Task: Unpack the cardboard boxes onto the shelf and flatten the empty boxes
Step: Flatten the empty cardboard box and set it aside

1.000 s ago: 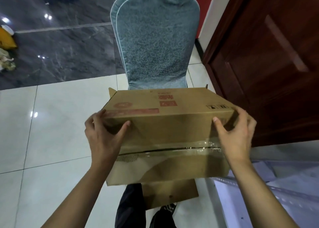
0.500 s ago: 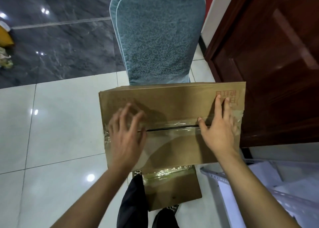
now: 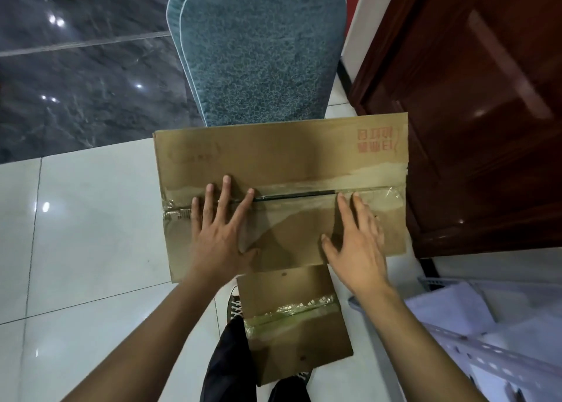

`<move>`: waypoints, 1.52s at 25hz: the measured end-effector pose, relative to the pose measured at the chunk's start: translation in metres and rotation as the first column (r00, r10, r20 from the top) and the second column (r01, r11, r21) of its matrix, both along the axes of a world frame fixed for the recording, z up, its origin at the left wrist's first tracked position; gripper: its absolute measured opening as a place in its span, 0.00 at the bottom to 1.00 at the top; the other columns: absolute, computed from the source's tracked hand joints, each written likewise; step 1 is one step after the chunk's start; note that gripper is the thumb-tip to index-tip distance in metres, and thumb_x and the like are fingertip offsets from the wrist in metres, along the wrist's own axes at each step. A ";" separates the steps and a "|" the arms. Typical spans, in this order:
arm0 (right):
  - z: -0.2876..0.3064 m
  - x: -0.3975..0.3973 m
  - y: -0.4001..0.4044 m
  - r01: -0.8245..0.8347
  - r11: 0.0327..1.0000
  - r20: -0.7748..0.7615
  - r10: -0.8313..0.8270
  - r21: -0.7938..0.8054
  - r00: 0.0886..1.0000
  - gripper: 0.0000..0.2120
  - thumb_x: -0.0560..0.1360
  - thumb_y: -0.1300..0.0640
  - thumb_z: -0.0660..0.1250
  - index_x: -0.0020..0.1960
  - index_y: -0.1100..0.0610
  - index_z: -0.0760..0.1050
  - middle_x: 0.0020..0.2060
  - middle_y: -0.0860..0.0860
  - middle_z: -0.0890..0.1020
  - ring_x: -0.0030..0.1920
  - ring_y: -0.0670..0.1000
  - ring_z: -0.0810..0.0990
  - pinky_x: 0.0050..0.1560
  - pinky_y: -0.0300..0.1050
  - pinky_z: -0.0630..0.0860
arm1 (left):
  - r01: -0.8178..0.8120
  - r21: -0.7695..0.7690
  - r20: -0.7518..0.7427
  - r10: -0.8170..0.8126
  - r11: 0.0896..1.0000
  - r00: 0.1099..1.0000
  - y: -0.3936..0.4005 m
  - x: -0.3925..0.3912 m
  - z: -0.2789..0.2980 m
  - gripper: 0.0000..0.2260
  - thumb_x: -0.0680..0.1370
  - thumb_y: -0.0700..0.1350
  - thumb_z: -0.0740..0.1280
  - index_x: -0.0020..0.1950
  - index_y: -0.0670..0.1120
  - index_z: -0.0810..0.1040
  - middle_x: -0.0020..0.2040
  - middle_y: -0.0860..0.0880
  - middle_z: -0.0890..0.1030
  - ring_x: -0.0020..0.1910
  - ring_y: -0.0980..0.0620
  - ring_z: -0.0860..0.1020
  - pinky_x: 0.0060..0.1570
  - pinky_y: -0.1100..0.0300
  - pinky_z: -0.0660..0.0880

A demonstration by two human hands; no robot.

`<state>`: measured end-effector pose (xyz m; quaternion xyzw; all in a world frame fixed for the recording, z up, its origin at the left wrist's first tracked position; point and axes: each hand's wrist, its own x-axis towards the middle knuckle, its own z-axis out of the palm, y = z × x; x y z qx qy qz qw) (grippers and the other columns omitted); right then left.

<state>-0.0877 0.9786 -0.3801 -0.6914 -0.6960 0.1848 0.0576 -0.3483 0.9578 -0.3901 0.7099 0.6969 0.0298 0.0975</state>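
Both hands lie flat with fingers spread: left hand point(image 3: 219, 228) and right hand point(image 3: 355, 237) press on the cardboard box point(image 3: 286, 155) beneath them, along its taped seam point(image 3: 298, 195); a blue chair point(image 3: 258, 51) stands just beyond.

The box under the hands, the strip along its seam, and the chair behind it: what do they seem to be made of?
The box looks like plain brown matte cardboard with red print. The strip along its seam seems clear glossy plastic tape; it wrinkles and shines. The chair appears covered in teal patterned fabric with pale piping; its frame is hidden.
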 end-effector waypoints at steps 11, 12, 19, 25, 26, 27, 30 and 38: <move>0.000 -0.007 0.019 0.021 1.000 -0.030 -0.021 -0.004 0.999 0.39 0.79 0.48 0.67 0.83 0.46 0.48 0.82 0.51 0.48 0.81 0.53 0.48 0.80 0.58 0.51 | -0.035 0.028 0.040 0.034 0.999 0.999 0.011 0.012 0.001 0.46 0.72 0.52 0.76 0.83 0.53 0.52 0.83 0.42 0.48 0.81 0.37 0.49 0.77 0.37 0.53; 0.000 -0.006 0.017 0.025 1.000 -0.039 -0.025 0.002 0.999 0.38 0.79 0.48 0.66 0.83 0.47 0.50 0.82 0.51 0.50 0.81 0.54 0.50 0.79 0.58 0.53 | -0.028 0.028 0.052 0.026 0.999 0.998 0.006 0.015 0.000 0.45 0.72 0.51 0.75 0.82 0.53 0.53 0.83 0.42 0.48 0.81 0.37 0.49 0.77 0.38 0.54; -0.004 -0.001 -0.003 0.038 0.999 -0.054 -0.039 -0.017 0.998 0.35 0.80 0.48 0.65 0.82 0.50 0.54 0.81 0.53 0.55 0.80 0.56 0.56 0.79 0.56 0.56 | 0.017 0.002 0.102 -0.017 1.000 0.995 -0.020 0.031 -0.007 0.32 0.76 0.56 0.64 0.79 0.50 0.64 0.80 0.40 0.59 0.78 0.35 0.58 0.74 0.37 0.60; -0.010 0.017 -0.027 0.042 0.998 -0.052 -0.044 -0.041 0.998 0.35 0.81 0.46 0.64 0.82 0.50 0.53 0.80 0.53 0.58 0.79 0.54 0.57 0.78 0.54 0.57 | 0.049 -0.034 0.094 -0.045 0.998 0.994 -0.035 0.047 -0.016 0.30 0.75 0.56 0.66 0.76 0.49 0.68 0.79 0.39 0.61 0.77 0.35 0.61 0.71 0.36 0.63; -0.012 0.021 -0.032 0.048 0.998 -0.050 -0.049 -0.035 0.998 0.34 0.81 0.46 0.64 0.82 0.50 0.53 0.80 0.53 0.59 0.79 0.54 0.59 0.78 0.54 0.58 | 0.045 -0.038 0.092 -0.042 0.998 0.995 -0.037 0.049 -0.017 0.31 0.75 0.56 0.65 0.77 0.49 0.68 0.80 0.39 0.60 0.77 0.35 0.61 0.71 0.36 0.63; -0.012 0.025 -0.037 0.054 0.998 -0.048 -0.055 -0.025 0.997 0.34 0.80 0.46 0.64 0.82 0.51 0.55 0.79 0.53 0.61 0.78 0.55 0.60 0.78 0.55 0.59 | 0.040 -0.039 0.096 -0.036 0.998 0.995 -0.038 0.051 -0.017 0.30 0.76 0.56 0.65 0.77 0.49 0.67 0.80 0.39 0.60 0.77 0.35 0.60 0.72 0.36 0.63; -0.012 0.039 -0.055 0.086 0.996 -0.063 -0.086 -0.005 0.994 0.34 0.80 0.47 0.65 0.81 0.51 0.57 0.79 0.54 0.63 0.77 0.55 0.62 0.77 0.54 0.58 | 0.068 -0.024 0.104 -0.065 0.997 0.992 -0.043 0.065 -0.014 0.31 0.76 0.52 0.72 0.77 0.48 0.67 0.79 0.39 0.62 0.77 0.34 0.61 0.71 0.35 0.63; -0.016 0.091 -0.132 0.212 0.977 -0.058 -0.211 0.003 0.976 0.30 0.79 0.50 0.65 0.79 0.51 0.62 0.76 0.54 0.68 0.75 0.56 0.66 0.74 0.55 0.62 | 0.269 -0.067 0.168 -0.254 0.961 0.952 -0.086 0.153 -0.004 0.31 0.72 0.48 0.76 0.73 0.45 0.72 0.75 0.39 0.69 0.74 0.35 0.65 0.69 0.35 0.66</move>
